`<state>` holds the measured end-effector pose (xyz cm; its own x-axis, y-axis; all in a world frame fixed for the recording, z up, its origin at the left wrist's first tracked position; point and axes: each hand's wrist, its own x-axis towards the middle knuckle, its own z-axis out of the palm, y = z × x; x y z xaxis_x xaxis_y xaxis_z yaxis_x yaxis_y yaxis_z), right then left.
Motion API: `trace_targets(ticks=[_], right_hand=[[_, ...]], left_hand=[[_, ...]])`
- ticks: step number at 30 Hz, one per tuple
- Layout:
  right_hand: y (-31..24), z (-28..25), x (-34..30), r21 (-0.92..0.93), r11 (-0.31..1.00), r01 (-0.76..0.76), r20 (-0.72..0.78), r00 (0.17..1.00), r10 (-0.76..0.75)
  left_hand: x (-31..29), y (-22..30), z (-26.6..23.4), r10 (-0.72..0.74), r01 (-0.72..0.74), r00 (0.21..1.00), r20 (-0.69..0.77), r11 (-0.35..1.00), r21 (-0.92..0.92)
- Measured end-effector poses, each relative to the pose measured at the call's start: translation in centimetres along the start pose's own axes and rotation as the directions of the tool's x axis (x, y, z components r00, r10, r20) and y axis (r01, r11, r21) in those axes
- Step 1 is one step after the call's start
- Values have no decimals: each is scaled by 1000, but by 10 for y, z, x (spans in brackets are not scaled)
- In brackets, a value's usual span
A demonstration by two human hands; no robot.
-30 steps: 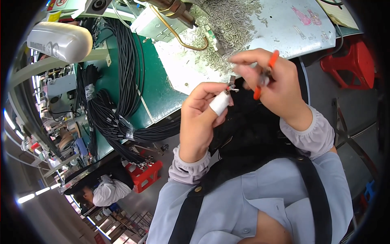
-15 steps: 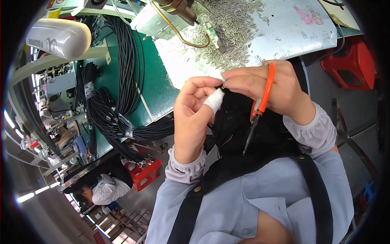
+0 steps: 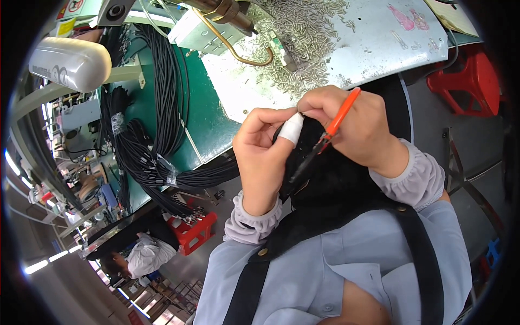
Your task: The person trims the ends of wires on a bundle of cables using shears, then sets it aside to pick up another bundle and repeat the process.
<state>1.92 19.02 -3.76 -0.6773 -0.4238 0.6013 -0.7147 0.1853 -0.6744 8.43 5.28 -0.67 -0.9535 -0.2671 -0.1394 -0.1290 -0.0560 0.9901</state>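
Note:
My left hand is closed in a pinch, its thumb wrapped in white tape. A short stretch of black cable shows between the fingers and thumb; its tip is hidden. Fingertips of my right hand meet the left ones, pinching at the same spot; what they grip there is too small to make out. Orange-handled pliers are also held in my right hand, slung across the fingers. Their dark jaws point down to the left, over my black apron.
Small metal pieces lie heaped on the pale work surface ahead, below a machine head with a bent copper tube. Bundled black cables cover the green table at left. Red stools stand around; a person sits far left.
My right hand has turned and its fingers have curled in. The pliers have swung so their jaws point further left. The left hand has shifted slightly, thumb closer to the right fingertips.

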Motion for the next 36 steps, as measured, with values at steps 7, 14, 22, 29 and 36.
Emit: trace_targets(ticks=[7, 14, 22, 29, 36], right_hand=[[-4, 2, -2, 370, 876, -308, 59, 949, 309], [-11, -10, -4, 470, 727, -500, 169, 860, 482], [-11, -20, -9, -64, 913, -402, 335, 854, 399], [-11, -10, -12, -15, 903, -429, 300, 860, 413], [-4, -9, -18, 253, 747, -615, 486, 749, 451]], left_hand=[[-6, -4, 10, 169, -162, 984, -51, 980, 111], [-7, 5, 4, 6, -11, 1000, -23, 977, -212], [-11, 8, 7, 56, -71, 995, -81, 978, -197], [-9, 13, 6, 88, -85, 996, 7, 978, -189], [29, 12, -12, -166, 193, 980, 113, 935, -297]])
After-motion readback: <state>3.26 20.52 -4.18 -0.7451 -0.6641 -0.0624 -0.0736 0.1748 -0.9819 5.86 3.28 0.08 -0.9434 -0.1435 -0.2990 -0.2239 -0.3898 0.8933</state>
